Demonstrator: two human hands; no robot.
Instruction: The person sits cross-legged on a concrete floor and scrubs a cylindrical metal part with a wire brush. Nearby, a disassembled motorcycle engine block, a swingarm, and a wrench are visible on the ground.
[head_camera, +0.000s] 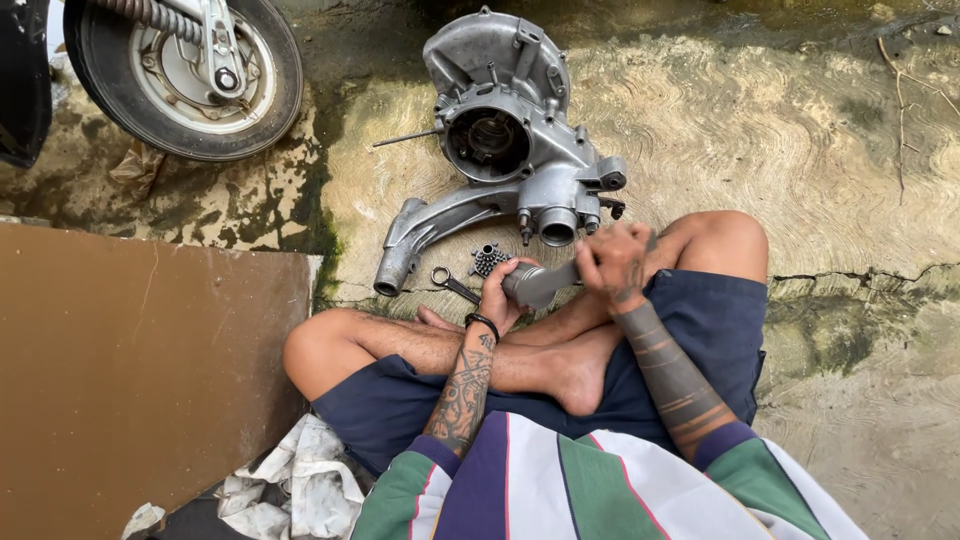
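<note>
Far left: brown board (130, 370) flat on the ground, scooter wheel (185, 70) above it at the top edge. White rag (295, 485) crumpled by the person's left thigh. Person sits cross-legged on wet, mossy concrete floor (800, 140), dark blue shorts, striped shirt, both forearms tattooed.

Centre: big grey engine casing (510, 140) lies on the concrete in front of the knees, long arm reaching down-left. Just below it a small wrench (452, 283) and a small toothed gear (488, 260), both on the ground, near the left hand but apart from it.

Left hand (497, 298), black band on the wrist, fingers wrapped round the rounded end of a grey metal cylinder (540, 283), firm hold. Cylinder is held off the ground, above the crossed shins, just below the casing. Right hand (615, 265) closed over the cylinder's other end, knuckles up; fingertips hidden, so exact grip there can't be told. Right knee raised at right.
</note>
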